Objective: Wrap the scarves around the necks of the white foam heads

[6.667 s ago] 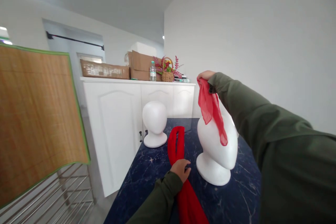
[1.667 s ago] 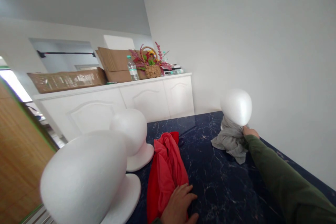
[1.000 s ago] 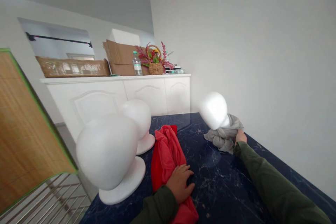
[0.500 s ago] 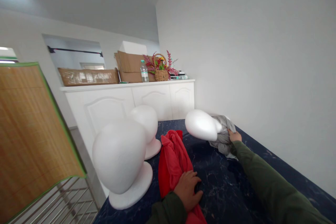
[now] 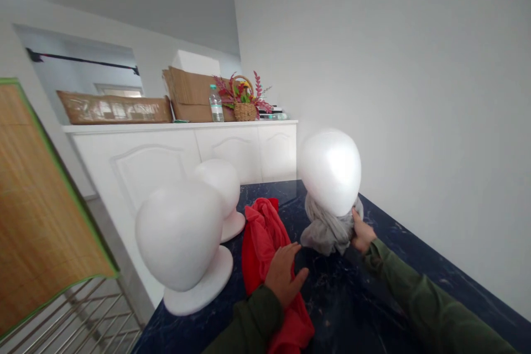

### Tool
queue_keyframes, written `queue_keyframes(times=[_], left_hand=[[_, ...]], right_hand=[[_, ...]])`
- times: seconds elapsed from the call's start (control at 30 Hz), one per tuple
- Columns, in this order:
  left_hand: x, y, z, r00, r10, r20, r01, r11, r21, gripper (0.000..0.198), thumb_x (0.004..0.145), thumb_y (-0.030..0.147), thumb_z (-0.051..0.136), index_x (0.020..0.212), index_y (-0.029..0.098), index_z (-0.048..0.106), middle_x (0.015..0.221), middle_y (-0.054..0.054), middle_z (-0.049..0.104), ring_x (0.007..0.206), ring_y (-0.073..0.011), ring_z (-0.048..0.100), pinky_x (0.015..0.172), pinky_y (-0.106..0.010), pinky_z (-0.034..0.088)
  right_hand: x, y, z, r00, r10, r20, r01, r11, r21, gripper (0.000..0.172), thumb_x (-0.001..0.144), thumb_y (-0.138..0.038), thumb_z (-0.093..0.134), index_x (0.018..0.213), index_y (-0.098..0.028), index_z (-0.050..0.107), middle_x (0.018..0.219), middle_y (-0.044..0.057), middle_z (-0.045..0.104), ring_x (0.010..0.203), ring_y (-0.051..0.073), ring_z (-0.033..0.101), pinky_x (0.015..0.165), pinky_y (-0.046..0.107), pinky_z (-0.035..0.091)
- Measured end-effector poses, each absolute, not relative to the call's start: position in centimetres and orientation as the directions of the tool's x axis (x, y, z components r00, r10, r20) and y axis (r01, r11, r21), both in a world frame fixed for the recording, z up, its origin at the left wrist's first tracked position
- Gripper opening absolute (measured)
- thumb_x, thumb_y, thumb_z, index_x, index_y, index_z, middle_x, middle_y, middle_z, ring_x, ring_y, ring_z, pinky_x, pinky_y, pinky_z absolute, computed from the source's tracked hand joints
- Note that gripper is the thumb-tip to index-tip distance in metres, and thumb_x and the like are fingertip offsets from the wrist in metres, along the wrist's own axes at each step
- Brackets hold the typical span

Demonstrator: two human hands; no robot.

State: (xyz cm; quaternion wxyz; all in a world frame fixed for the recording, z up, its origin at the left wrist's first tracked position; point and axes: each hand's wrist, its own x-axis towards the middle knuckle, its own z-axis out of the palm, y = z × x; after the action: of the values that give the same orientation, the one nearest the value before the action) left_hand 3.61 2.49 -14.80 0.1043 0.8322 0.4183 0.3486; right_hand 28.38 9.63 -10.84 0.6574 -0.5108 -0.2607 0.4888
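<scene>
I see the right arm stretched forward and inward from the lower right, its green sleeve running low above the navy marbled table (image 5: 352, 304). The right hand (image 5: 363, 234) is turned on its side, thumb up, with the other fingers mostly hidden. It is closed on the grey scarf (image 5: 329, 231) at the neck of a white foam head (image 5: 332, 171). The scarf winds around that neck and hangs in loose folds toward me, just left of the fingers; the foam head rises above the thumb, nearly upright. I can't tell whether its base is touching the table, since the cloth hides it.

The left arm comes up from the bottom. Its left hand (image 5: 286, 278) lies palm down, fingers extended and thumb spread away, with nothing gripped. Under it is a bright red scarf (image 5: 265, 227), laid lengthwise over deeper red cloth (image 5: 249, 265), and running out beneath the palm and sleeve. From here I can't judge how firmly the palm presses.

Left of the red fabric I have a near foam head (image 5: 178, 235) and, behind it, a far foam head (image 5: 219, 182), both standing on round bases.
</scene>
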Motion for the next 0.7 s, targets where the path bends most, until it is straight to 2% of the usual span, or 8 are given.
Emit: queue_keyframes(times=[0.1,0.17,0.23,0.3,0.4,0.47,0.6,0.7], left_hand=[[5.1,0.4,-14.2,0.346,0.734,0.584,0.556,-0.662,0.503,0.075,0.07,0.049,0.05,0.129,0.011,0.024,0.131,-0.017,0.033,0.122,-0.0274,0.029,0.1,-0.046,0.025],[6.6,-1.7,-13.8,0.264,0.756,0.599,0.549,-0.628,0.552,0.092,0.059,0.052,0.059,0.131,0.01,0.019,0.136,-0.019,0.022,0.125,-0.0319,0.02,0.1,-0.049,0.022],[7.8,-3.6,-13.3,0.161,0.785,0.598,0.546,-0.575,0.609,0.098,0.053,0.05,0.065,0.131,0.01,0.02,0.139,-0.019,0.013,0.127,-0.0338,0.011,0.101,-0.05,0.019],[8.4,-4.8,-12.6,0.105,0.793,0.601,0.498,-0.565,0.658,0.084,0.059,0.039,0.064,0.129,0.012,0.026,0.139,-0.016,0.013,0.128,-0.0314,0.011,0.103,-0.047,0.018],[7.8,-5.1,-11.4,0.139,0.797,0.588,0.293,-0.6,0.744,0.044,0.072,0.021,0.048,0.117,0.016,0.046,0.13,-0.01,0.037,0.122,-0.0246,0.029,0.101,-0.042,0.023],[6.8,-4.7,-10.6,0.127,0.838,0.53,0.104,-0.543,0.834,0.033,0.075,0.018,0.042,0.105,0.016,0.055,0.115,-0.008,0.052,0.113,-0.0217,0.041,0.098,-0.037,0.03],[3.9,-3.5,-9.5,0.045,0.964,0.261,-0.307,-0.235,0.922,0.026,0.075,0.023,0.043,0.093,0.012,0.06,0.094,-0.007,0.062,0.095,-0.0195,0.054,0.086,-0.032,0.042],[1.2,-2.5,-8.4,0.144,0.99,0.008,-0.568,0.076,0.819,0.02,0.075,0.023,0.043,0.08,0.013,0.059,0.066,-0.002,0.063,0.061,-0.0131,0.058,0.057,-0.025,0.048]], right_hand=[[24.6,4.0,-11.1,0.197,0.942,-0.27,-0.547,-0.123,-0.828,0.037,0.075,-0.042,0.049,0.103,-0.018,0.056,0.087,0.007,0.066,0.087,0.02,0.06,0.071,0.03,0.05],[22.5,0.5,-11.2,0.112,0.957,-0.266,-0.617,-0.143,-0.774,0.035,0.076,-0.042,0.048,0.102,-0.02,0.056,0.089,0.006,0.065,0.087,0.02,0.06,0.072,0.03,0.05],[20.9,-2.2,-11.1,0.101,0.962,-0.255,-0.678,-0.121,-0.725,0.033,0.077,-0.041,0.048,0.101,-0.019,0.057,0.091,0.005,0.065,0.086,0.019,0.06,0.071,0.03,0.051],[20.1,-3.9,-10.8,0.155,0.956,-0.247,-0.723,-0.06,-0.688,0.029,0.078,-0.037,0.048,0.099,-0.019,0.056,0.092,0.004,0.065,0.084,0.018,0.061,0.07,0.029,0.052],[20.5,-4.7,-10.7,0.261,0.933,-0.249,-0.749,0.034,-0.661,0.021,0.079,-0.029,0.049,0.097,-0.02,0.055,0.09,0.002,0.065,0.078,0.016,0.062,0.067,0.028,0.053],[21.5,-4.6,-11.0,0.296,0.915,-0.274,-0.749,0.045,-0.661,0.018,0.079,-0.028,0.051,0.094,-0.02,0.055,0.086,0.001,0.066,0.073,0.016,0.062,0.064,0.028,0.053],[24.7,-4.7,-12.3,0.325,0.888,-0.326,-0.724,0.012,-0.689,0.018,0.077,-0.028,0.053,0.094,-0.021,0.054,0.078,0.001,0.066,0.07,0.016,0.062,0.063,0.028,0.053],[26.7,-5.2,-13.1,0.281,0.896,-0.344,-0.706,-0.05,-0.706,0.019,0.079,-0.028,0.051,0.096,-0.021,0.054,0.079,0.003,0.066,0.076,0.017,0.062,0.066,0.029,0.052]])
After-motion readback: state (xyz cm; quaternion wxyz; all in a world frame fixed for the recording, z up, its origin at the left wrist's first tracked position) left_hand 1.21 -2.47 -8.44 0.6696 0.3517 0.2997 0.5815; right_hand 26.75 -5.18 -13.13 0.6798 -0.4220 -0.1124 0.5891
